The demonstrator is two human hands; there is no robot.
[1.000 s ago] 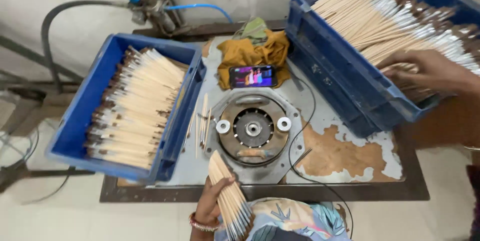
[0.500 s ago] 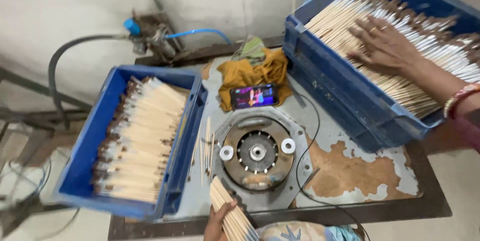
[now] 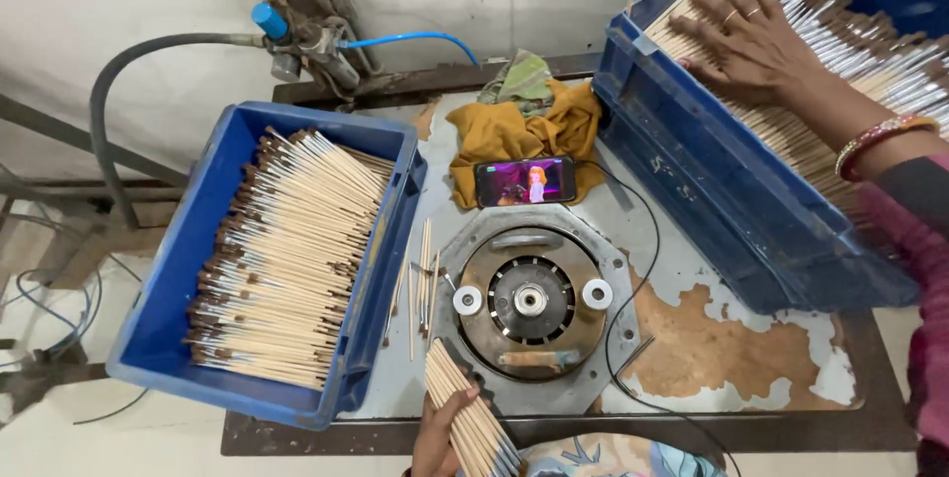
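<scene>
Brushes in the right crate are now pressed under the flat, open right hand, moved up from the crate's near edge; a brush bundle is kept gripped by the left hand at the table's front edge

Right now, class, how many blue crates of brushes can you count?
2: one blue crate on the table's left, one blue crate at right, tilted, with the right hand on its brushes.

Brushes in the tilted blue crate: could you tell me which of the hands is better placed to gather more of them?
Right, probably. The right hand lies open and flat on the brushes in the tilted crate, while the left hand grips a bundle well away from it.
</scene>
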